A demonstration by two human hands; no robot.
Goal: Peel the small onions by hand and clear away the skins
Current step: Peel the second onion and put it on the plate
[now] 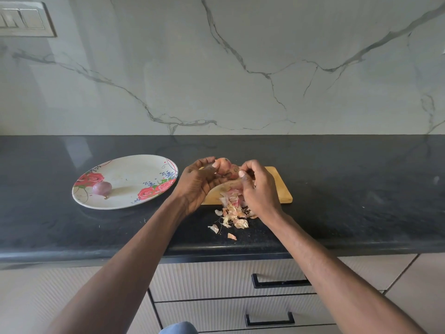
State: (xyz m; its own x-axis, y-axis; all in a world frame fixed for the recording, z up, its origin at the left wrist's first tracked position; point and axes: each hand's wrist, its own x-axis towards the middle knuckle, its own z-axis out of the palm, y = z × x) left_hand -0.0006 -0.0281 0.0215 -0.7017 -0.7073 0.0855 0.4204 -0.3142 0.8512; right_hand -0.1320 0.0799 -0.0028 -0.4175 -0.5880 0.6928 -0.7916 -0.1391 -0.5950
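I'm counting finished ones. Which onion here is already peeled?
The purple onion lying alone on the floral plate: smooth and glossy. The other onion, held in the left hand above the cutting board, still has papery skin.

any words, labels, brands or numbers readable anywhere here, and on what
None: no readable text shows in this view.
The plate bears only a printed pattern of red roses, green leaves and blue dots, no lettering.
The switch panel on the wall shows plain switches with no visible marking.
The cutting board, the counter and the drawers show no label or brand.
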